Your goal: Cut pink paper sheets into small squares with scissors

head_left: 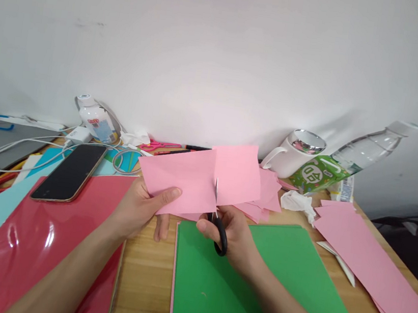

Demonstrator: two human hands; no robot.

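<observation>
My left hand [144, 204] pinches the lower left part of a pink paper sheet [179, 175], thumb on top and fingers beneath. My right hand [233, 234] grips black-handled scissors [221, 237] by the loops. Their blade stands across the sheet, along a cut between the left part and a right-hand piece [237, 175] that tilts away. Whether the two parts are still joined at the top I cannot tell. Several cut pink pieces [268, 190] lie behind, partly hidden by the sheet. Below my right hand lies a stack of green paper [253, 285].
A phone [70, 171] lies on red paper in clear wrap [55, 239] at left. Along the wall stand a small white bottle [98, 119], a white mug [294, 155] and a clear bottle [372, 147]. A crumpled tissue [298, 204] and long pink strips [367, 269] are at right.
</observation>
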